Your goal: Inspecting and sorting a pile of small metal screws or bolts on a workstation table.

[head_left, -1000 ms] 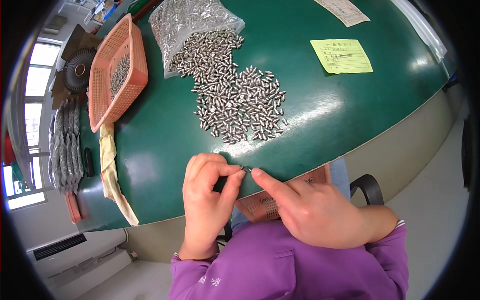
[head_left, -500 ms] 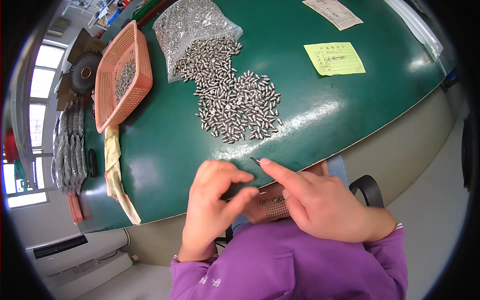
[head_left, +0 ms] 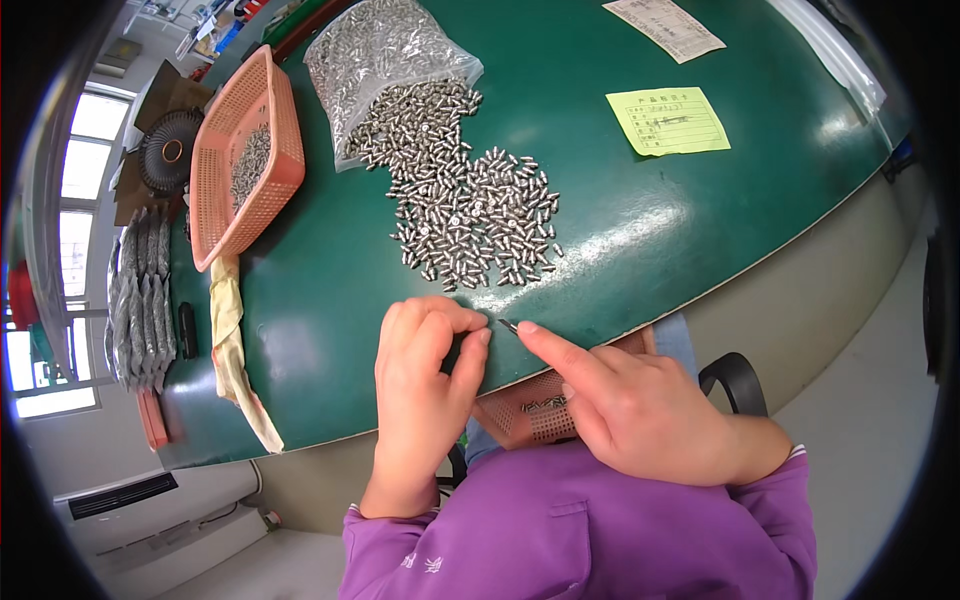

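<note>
A heap of small silvery metal fittings with pointed ends (head_left: 480,215) lies on the green table (head_left: 330,340), spilling from a clear plastic bag (head_left: 385,45). Just in front of the heap, the thumb and index finger of my left hand (head_left: 425,375) are pinched together; anything between them is hidden. My right hand (head_left: 645,410) is to its right, index finger stretched forward and the other fingers curled. From under that fingertip sticks a thin dark pointed tool (head_left: 507,325), its tip close to my left fingertips. The rest of the tool is hidden behind the hand.
Below my hands, at the table edge, sits a pink basket (head_left: 500,415) with some metal fittings. Another pink basket (head_left: 270,200) holding fittings stands at left, near a yellowish cloth (head_left: 230,330), filled bags (head_left: 140,300) and a black fan (head_left: 170,150). A yellow card (head_left: 668,140) lies at right.
My left hand has moved up and left, toward the heap, and its thumb and index finger have come together. The right hand has barely moved, still with the dark tool.
</note>
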Motion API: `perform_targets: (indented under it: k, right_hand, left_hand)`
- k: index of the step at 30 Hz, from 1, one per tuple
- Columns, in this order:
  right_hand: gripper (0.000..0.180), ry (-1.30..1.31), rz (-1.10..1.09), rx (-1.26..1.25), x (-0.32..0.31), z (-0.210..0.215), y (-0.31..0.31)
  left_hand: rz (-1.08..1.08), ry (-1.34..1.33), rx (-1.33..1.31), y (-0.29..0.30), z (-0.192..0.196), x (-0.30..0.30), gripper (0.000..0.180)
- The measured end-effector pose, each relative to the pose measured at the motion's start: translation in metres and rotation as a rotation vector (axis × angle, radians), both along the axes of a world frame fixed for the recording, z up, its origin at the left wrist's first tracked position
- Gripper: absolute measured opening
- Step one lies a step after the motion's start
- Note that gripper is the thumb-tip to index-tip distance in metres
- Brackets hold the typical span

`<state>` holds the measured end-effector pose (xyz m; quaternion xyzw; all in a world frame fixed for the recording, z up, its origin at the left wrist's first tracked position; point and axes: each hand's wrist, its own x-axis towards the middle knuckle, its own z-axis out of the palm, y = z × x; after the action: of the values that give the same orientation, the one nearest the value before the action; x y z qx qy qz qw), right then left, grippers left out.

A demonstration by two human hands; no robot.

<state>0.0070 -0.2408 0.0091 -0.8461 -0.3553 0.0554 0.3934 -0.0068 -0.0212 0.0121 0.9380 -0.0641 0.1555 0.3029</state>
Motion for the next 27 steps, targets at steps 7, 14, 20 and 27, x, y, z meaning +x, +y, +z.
perform_targets:
  k: [7,14,20,27]
  right_hand:
    - [0.067,-0.010,0.033,-0.052,0.0008,0.0036,0.0021]
    - [0.068,-0.057,0.034,-0.047,-0.0026,-0.0022,0.0058]
    - [0.069,-0.076,0.021,-0.068,-0.0049,-0.0035,0.0077]
    - [0.069,-0.085,0.019,-0.075,-0.0049,-0.0031,0.0085]
  left_hand:
    - [0.001,0.004,-0.040,0.0009,0.0010,-0.0069,0.018]
    - [0.041,0.021,-0.019,0.0023,-0.0017,-0.0060,0.017]
    - [0.036,0.007,0.002,0.0011,-0.0032,-0.0045,0.017]
    - [0.041,0.010,-0.009,-0.0006,-0.0041,-0.0039,0.018]
